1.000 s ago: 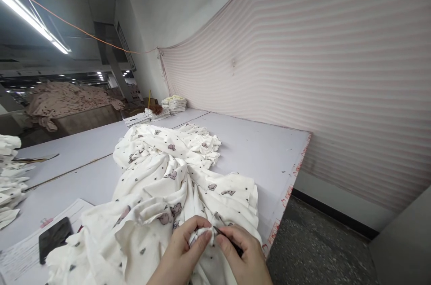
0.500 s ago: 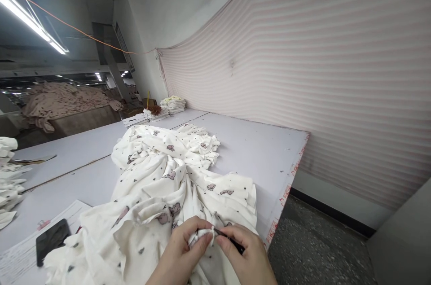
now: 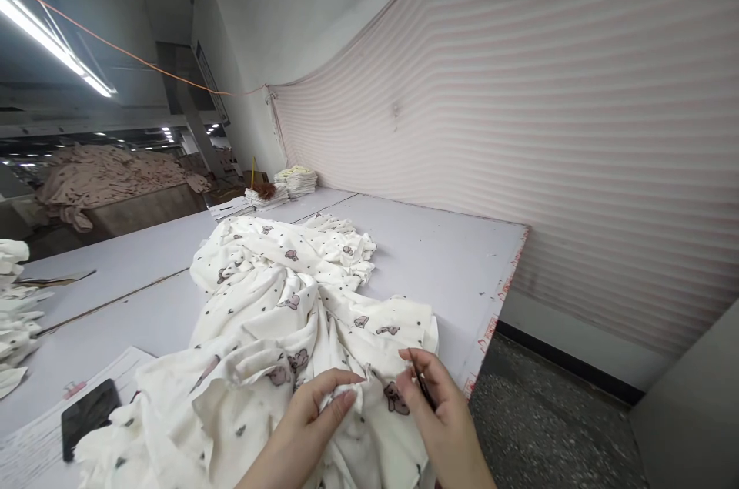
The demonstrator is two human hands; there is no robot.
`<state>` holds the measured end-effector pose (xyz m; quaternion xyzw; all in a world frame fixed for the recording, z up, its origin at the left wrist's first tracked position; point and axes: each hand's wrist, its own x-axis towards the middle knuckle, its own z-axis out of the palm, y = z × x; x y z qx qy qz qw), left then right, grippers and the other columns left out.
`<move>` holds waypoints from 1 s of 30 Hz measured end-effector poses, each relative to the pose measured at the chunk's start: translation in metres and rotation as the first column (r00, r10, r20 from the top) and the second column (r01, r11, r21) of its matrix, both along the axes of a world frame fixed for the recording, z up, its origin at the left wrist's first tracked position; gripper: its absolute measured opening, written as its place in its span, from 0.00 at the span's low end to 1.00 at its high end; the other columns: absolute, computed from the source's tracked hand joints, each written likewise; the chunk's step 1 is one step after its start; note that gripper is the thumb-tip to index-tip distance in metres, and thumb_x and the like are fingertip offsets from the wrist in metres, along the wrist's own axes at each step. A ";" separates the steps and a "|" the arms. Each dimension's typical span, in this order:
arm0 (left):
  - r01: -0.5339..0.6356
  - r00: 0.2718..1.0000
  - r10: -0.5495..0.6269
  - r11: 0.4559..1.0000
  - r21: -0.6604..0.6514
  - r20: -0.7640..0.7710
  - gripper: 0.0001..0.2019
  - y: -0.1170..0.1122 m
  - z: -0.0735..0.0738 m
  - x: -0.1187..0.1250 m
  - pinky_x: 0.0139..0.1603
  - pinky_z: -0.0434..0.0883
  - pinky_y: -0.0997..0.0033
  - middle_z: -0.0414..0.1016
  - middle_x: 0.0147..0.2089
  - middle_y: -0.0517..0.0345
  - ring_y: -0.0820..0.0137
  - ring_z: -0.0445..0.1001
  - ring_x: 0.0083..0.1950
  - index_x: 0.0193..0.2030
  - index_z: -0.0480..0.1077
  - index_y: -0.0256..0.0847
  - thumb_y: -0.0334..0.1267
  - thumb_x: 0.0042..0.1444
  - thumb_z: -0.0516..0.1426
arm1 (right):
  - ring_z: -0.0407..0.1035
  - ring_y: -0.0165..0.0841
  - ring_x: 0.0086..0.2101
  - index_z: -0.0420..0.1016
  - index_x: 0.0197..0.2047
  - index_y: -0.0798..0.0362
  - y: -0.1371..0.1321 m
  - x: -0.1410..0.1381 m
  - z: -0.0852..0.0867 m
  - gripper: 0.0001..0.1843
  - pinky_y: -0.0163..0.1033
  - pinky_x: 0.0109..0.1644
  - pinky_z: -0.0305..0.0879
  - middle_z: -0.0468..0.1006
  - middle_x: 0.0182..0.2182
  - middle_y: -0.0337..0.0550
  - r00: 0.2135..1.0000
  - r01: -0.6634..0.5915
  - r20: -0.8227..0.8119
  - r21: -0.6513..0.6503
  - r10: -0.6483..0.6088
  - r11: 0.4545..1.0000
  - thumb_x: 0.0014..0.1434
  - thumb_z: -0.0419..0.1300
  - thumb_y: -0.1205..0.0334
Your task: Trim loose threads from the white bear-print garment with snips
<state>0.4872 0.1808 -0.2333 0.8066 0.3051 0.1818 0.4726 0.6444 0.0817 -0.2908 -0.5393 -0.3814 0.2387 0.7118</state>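
White fabric [image 3: 254, 319] printed with small pinkish animals and dark dots lies heaped in folds on the table. My left hand [image 3: 320, 416] pinches a bunched fold of it between thumb and forefinger. A short way to the right, my right hand [image 3: 430, 412] is closed around a slim dark hand tool [image 3: 423, 383]. The tool points up and to the left, clear of the pinched fold. Fingers cover much of it, so its exact kind does not show. Below my right hand, part of the printed fabric hangs toward the table's front.
The pale table [image 3: 444, 242] ends at a right edge with red-printed tape [image 3: 490, 319]. A black phone [image 3: 89, 416] rests on printed papers [image 3: 35, 435] at left. More white fabric [image 3: 17, 319] lies far left. Folded stacks [image 3: 297, 181] stand at the back, beside a striped hanging cloth [image 3: 490, 112].
My right hand has moved right and slightly up with the dark tool, away from the fold that both hands were at. My left hand still pinches the fabric.
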 end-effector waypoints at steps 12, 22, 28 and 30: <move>-0.161 0.980 0.148 0.982 0.093 0.134 0.13 0.010 0.000 0.001 0.50 0.66 0.67 0.76 0.43 0.57 0.63 0.71 0.48 0.46 0.72 0.45 0.48 0.61 0.53 | 0.73 0.36 0.38 0.75 0.40 0.50 -0.005 -0.003 -0.013 0.15 0.37 0.42 0.68 0.77 0.35 0.43 0.935 0.069 0.355 -0.119 -0.022 0.990 0.63 0.52 0.50; 0.021 0.696 0.397 0.822 -0.570 0.599 0.09 0.073 0.036 -0.037 0.21 0.64 0.86 0.53 0.16 0.73 0.82 0.55 0.16 0.32 0.65 0.41 0.42 0.54 0.60 | 0.74 0.38 0.31 0.72 0.33 0.50 -0.020 0.046 -0.067 0.12 0.39 0.34 0.69 0.79 0.30 0.42 0.858 0.364 0.478 -0.303 -0.190 0.881 0.60 0.53 0.53; 0.072 0.988 -0.062 0.995 0.067 -0.145 0.19 0.015 0.022 0.009 0.53 0.69 0.63 0.75 0.52 0.56 0.61 0.73 0.51 0.53 0.72 0.51 0.46 0.54 0.60 | 0.74 0.36 0.35 0.72 0.41 0.52 -0.012 0.007 -0.039 0.15 0.34 0.37 0.69 0.79 0.34 0.45 0.949 0.226 0.251 -0.127 -0.189 0.966 0.63 0.53 0.49; 0.227 0.956 -0.195 0.965 0.134 -0.219 0.19 0.003 0.020 0.023 0.58 0.65 0.62 0.75 0.54 0.58 0.59 0.70 0.56 0.54 0.71 0.53 0.43 0.54 0.60 | 0.75 0.35 0.34 0.74 0.41 0.52 -0.011 -0.005 -0.034 0.16 0.33 0.37 0.70 0.80 0.33 0.45 0.986 0.113 0.130 -0.048 -0.106 0.992 0.62 0.55 0.49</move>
